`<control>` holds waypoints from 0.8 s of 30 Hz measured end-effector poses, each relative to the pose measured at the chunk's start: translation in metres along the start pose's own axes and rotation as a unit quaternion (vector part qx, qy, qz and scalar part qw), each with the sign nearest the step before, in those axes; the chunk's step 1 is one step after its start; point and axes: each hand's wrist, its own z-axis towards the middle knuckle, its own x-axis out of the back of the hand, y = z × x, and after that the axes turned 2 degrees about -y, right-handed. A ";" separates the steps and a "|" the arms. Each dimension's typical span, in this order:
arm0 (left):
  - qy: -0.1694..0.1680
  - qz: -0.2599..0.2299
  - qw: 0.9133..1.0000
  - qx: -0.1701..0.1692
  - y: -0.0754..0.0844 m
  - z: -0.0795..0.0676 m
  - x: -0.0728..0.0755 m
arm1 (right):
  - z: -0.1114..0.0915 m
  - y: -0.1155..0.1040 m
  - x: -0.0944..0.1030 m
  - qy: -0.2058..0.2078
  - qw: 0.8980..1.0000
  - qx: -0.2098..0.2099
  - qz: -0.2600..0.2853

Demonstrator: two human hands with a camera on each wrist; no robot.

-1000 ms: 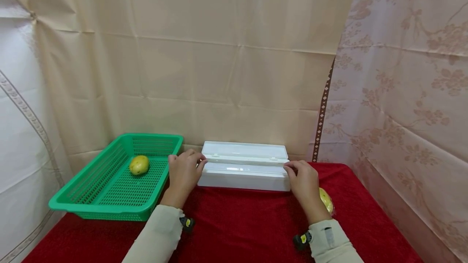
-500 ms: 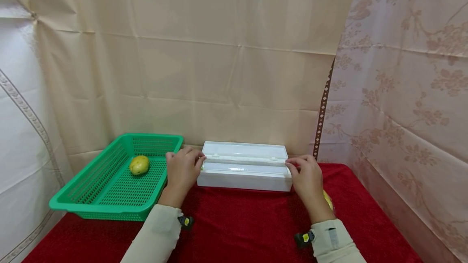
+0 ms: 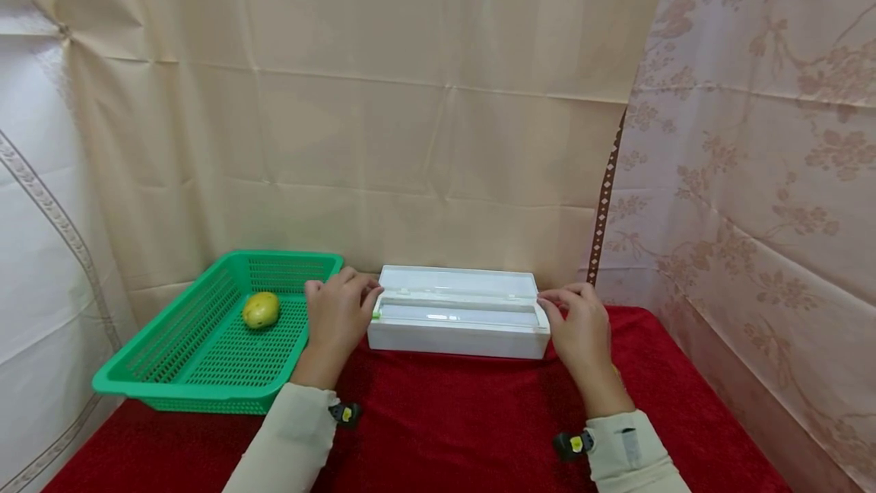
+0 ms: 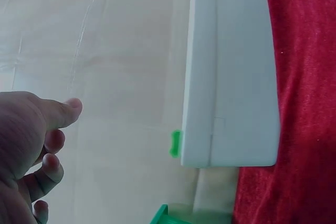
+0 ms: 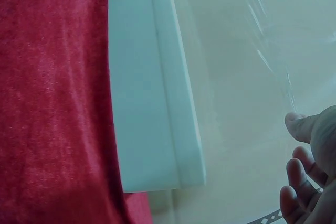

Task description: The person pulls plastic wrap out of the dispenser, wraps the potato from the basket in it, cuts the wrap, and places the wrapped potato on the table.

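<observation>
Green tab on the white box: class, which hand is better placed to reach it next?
Left hand, probably: the green tab is close by, at the left end of the white box; the right hand is at the opposite end. Both seem to pinch clear film.

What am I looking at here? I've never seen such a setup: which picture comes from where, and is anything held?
There is no machine: these are a person's bare left hand and right hand. The wide picture comes from a camera worn on the head, looking forward and down; the two close ones come from cameras on each wrist. On the red cloth stand a white box, its lid open, and a green basket with one yellow fruit inside. Both hands seem to pinch clear film, which shows mainly as shiny streaks.
</observation>
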 end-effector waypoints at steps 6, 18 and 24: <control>0.015 -0.004 1.000 -0.008 0.000 0.002 0.004 | 0.003 -0.002 0.005 0.003 1.000 0.002 -0.001; 0.040 -0.016 0.999 -0.021 0.005 0.005 0.018 | 0.006 -0.011 0.016 0.013 1.000 0.000 0.007; 0.045 -0.022 0.999 -0.022 0.007 0.006 0.024 | 0.007 -0.016 0.021 0.017 1.000 -0.008 0.000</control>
